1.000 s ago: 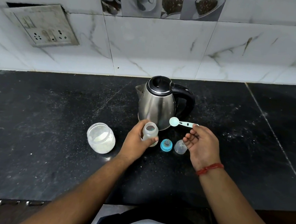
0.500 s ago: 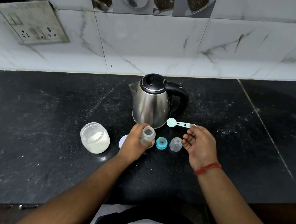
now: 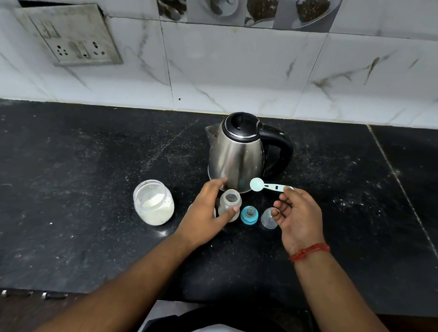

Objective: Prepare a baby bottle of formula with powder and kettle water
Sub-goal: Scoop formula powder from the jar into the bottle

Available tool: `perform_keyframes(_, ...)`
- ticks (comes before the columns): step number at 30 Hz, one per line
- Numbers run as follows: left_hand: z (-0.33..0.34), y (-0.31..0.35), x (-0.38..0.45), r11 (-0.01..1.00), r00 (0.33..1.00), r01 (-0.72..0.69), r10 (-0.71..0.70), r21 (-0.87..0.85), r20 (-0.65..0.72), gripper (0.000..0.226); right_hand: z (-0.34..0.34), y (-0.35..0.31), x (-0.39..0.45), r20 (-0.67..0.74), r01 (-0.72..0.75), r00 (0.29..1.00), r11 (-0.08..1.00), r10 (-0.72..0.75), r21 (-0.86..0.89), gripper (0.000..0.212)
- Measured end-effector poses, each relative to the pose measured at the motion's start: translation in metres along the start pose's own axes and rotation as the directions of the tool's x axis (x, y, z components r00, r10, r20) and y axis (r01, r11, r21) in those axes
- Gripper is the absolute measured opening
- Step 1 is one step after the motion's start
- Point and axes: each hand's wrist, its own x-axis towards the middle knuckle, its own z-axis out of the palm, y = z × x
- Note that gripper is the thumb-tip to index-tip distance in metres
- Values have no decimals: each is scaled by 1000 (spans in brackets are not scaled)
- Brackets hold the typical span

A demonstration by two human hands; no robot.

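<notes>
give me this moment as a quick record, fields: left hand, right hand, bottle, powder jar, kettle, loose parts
left hand: grips bottle
right hand: pinches scoop by its handle
bottle: upright, open, on counter
powder jar: open, left of bottle
kettle: lid shut, behind bottle
loose parts: blue teat ring, clear cap, right of bottle

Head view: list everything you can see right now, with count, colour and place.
Steel electric kettle: 1, silver with black lid and handle, back centre of counter.
Clear plastic powder jar: 1, open, white powder inside, left of bottle.
Clear baby bottle: 1, uncapped, in front of kettle.
Blue bottle nipple ring: 1, right of bottle.
Clear dome bottle cap: 1, right of ring.
Pale blue measuring scoop: 1, held above counter.
Black stone counter: 1.
Wall socket plate: 1, grey, upper left.
Left hand: grips bottle.
Right hand: pinches scoop handle; red wrist thread.
</notes>
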Motion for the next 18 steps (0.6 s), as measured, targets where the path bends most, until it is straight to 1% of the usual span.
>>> perform_keyframes(6,-17,9,-2,987,988,-146,149,62,-48,73,12,2,-2,29,0,1000,1000,0,2,6)
perform_keyframes(10,-29,16,-3,973,973,-205,214,102,-82,75,23,3,-6,66,8,998,1000,-8,1,10)
perform_keyframes(15,-50,11,-4,957,956,-234,259,173,-141,77,44,10,-11,143,54,989,997,-45,-60,7)
perform_keyframes(18,-70,0,-9,949,944,-219,265,225,-198,77,64,17,-16,190,71,980,993,-51,-98,5)
